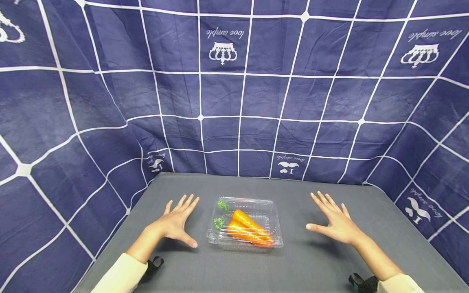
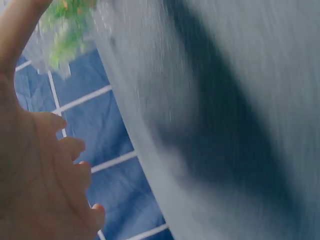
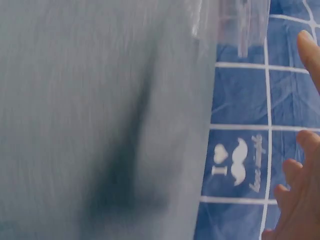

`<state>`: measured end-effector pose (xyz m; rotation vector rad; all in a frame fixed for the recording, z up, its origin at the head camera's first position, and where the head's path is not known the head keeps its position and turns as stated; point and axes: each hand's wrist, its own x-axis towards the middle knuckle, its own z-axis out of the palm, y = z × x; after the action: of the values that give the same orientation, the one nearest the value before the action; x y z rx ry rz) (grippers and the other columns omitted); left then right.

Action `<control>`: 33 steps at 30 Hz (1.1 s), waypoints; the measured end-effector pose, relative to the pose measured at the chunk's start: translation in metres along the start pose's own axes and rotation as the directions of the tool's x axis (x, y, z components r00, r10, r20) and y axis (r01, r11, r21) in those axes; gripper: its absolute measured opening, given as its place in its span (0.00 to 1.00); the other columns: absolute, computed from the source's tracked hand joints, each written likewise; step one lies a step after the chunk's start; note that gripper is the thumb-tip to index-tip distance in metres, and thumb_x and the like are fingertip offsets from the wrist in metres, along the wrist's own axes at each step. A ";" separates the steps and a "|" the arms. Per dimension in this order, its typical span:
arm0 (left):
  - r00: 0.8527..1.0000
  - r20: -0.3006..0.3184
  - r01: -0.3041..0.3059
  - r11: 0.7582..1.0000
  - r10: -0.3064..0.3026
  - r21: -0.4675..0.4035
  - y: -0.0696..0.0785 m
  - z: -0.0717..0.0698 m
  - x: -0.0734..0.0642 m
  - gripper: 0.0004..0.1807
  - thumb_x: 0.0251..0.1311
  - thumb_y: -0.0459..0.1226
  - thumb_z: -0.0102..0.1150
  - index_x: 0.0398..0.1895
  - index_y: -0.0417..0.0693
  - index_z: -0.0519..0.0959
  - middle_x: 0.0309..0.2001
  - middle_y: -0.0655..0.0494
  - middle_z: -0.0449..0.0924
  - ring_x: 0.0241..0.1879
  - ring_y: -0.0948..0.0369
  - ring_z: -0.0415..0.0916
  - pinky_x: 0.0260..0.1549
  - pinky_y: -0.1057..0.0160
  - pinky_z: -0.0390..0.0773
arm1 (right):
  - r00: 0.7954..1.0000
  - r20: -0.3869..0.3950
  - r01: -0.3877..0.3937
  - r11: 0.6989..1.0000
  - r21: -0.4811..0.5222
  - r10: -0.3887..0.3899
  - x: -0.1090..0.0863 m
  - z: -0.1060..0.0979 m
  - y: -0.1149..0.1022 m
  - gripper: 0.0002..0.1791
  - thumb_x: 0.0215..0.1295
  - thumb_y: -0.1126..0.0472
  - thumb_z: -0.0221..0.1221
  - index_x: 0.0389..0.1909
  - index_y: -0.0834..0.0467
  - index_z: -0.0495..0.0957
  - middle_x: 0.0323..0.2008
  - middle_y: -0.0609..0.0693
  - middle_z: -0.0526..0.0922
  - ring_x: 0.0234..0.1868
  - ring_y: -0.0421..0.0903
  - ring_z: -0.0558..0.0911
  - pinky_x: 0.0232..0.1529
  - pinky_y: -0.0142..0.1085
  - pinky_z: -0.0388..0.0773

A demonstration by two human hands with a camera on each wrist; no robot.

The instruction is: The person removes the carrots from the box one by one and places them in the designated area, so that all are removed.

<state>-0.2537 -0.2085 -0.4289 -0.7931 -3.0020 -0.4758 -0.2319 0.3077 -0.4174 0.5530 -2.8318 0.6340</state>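
Note:
A clear plastic clamshell box (image 1: 249, 205) with its lid down sits mid-table. Inside lie orange carrots (image 1: 249, 228) with green leafy tops (image 1: 219, 222) toward the left. My left hand (image 1: 174, 223) hovers over the table to the left of the box, fingers spread and thumb pointing toward it. On the other side, my right hand (image 1: 337, 223) is held out with fingers spread, also apart from the box. Both hands hold nothing. In the left wrist view the leafy tops (image 2: 65, 40) show beyond the thumb; the right wrist view catches a box edge (image 3: 242, 22).
A grey tabletop (image 1: 256, 272) carries the box. Dark blue cloth (image 1: 271, 97) with white grid lines and printed crowns hangs behind and along both sides. Dark straps (image 1: 155, 264) sit around the wrists by the cream sleeves (image 1: 121, 274).

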 end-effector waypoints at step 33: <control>0.989 0.134 0.019 0.867 0.055 -0.499 0.031 0.057 0.038 0.76 0.29 0.43 0.85 0.76 0.34 0.38 0.70 0.28 0.52 0.69 0.37 0.53 0.65 0.40 0.56 | 0.950 -0.214 0.295 0.878 0.377 -0.227 -0.003 0.079 -0.055 0.38 0.46 0.56 0.77 0.59 0.62 0.75 0.51 0.50 0.82 0.54 0.44 0.78 0.56 0.29 0.68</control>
<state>-0.2678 -0.1484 -0.4715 -0.9049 -3.0218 -1.2869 -0.2148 0.2273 -0.4683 0.8878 -2.4141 1.1615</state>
